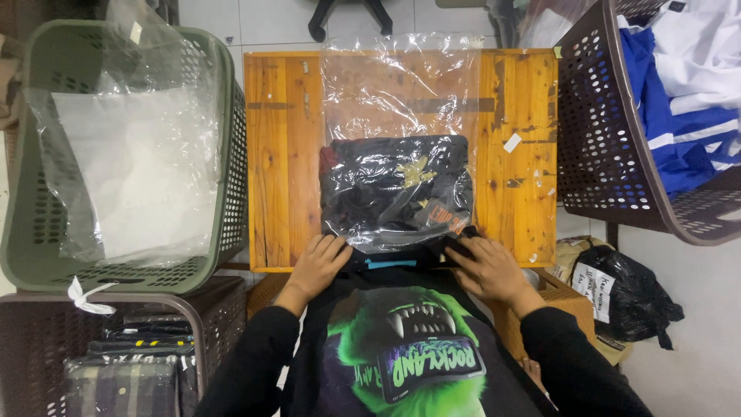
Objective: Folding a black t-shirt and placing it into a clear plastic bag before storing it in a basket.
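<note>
A folded black garment [395, 189] with a gold and orange print lies partly inside a clear plastic bag [400, 93] on a small orange wooden table [278, 154]. The bag's empty far half stretches toward the table's back edge. My left hand [318, 262] rests at the near left corner of the garment, fingers on the bag's mouth. At the near right corner my right hand [488, 266] presses on the dark fabric and the bag's edge. Both hands sit at the table's front edge, above my black shirt with a green monster print.
A green plastic basket [23, 232] holding clear plastic bags stands at the left. A brown basket [594, 139] with blue and white clothes stands at the right. A lower brown basket [208, 316] holds packed items. A black plastic bag [629, 297] lies on the floor.
</note>
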